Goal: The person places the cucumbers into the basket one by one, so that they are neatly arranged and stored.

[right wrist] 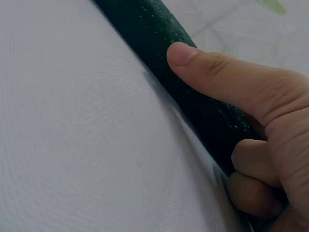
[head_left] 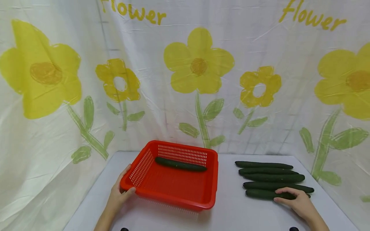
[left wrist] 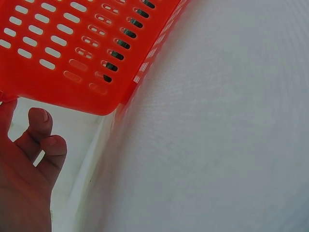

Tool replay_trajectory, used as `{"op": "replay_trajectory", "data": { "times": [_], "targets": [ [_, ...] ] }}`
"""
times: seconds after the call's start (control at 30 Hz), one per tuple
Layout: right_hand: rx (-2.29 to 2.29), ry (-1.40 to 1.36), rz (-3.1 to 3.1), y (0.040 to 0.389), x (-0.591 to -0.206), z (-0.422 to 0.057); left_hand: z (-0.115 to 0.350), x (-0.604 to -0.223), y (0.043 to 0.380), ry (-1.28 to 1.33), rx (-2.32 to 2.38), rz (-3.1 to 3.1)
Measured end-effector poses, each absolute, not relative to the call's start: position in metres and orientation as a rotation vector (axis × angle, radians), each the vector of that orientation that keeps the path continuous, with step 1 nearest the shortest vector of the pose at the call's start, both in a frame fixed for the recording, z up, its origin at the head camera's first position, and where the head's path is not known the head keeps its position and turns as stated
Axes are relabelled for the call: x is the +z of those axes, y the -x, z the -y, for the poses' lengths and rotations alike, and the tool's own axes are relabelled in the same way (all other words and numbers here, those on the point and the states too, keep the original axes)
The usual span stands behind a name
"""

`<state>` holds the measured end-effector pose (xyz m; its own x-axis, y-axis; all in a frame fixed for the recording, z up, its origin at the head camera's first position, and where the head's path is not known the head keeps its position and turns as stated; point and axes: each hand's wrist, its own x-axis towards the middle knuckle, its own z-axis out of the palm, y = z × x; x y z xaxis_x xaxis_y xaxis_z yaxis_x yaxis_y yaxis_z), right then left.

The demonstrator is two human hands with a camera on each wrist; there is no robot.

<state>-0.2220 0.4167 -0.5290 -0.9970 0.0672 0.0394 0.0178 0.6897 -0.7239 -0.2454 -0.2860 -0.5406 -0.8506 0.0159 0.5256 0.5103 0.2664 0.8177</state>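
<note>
A red perforated plastic basket (head_left: pixel 173 200) stands left of the middle, with one dark green cucumber (head_left: pixel 180 165) lying along the far side of its floor. My left hand (head_left: pixel 119 192) grips the basket's near left corner by the rim; in the left wrist view, two of its fingers (left wrist: pixel 52 145) curl below the rim. At the right, several more cucumbers lie side by side. The nearest one (head_left: pixel 260 194) is held by my right hand (head_left: pixel 297 202), still in line with the others. In the right wrist view, the thumb (right wrist: pixel 212 72) presses on its dark skin and other fingers curl at its side.
All of this is on a white-covered table (head_left: pixel 228 211). Beyond it hangs a white curtain (head_left: pixel 156 122) painted with yellow flowers, also closing in both sides. Four-sided basket walls rise around the single cucumber. Small black round objects (head_left: pixel 294 229) show at the bottom edge.
</note>
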Motion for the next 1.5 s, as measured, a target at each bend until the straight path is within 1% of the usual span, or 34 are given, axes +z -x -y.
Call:
{"op": "replay_trajectory", "data": {
  "times": [0.17,0.33,0.77,1.1,1.27,1.5],
  "targets": [
    [1.182,-0.008,2.871,0.224,-0.527,-0.419,0.287,-0.54,0.247,0.455,-1.602,2.153],
    [1.148,-0.032,2.889,0.227,-0.528,-0.419,0.287,-0.541,0.246,0.441,-1.602,2.166],
    [1.133,0.068,2.872,0.226,-0.531,-0.414,0.288,-0.542,0.245,0.421,-1.613,2.176],
    [1.219,0.149,2.943,0.226,-0.528,-0.418,0.287,-0.541,0.244,0.437,-1.602,2.169],
    [1.23,0.198,2.953,0.221,-0.528,-0.42,0.285,-0.541,0.244,0.451,-1.574,2.176],
    [1.26,0.25,2.895,0.226,-0.513,-0.413,0.288,-0.543,0.246,0.472,-1.571,2.151]
  ]
}}
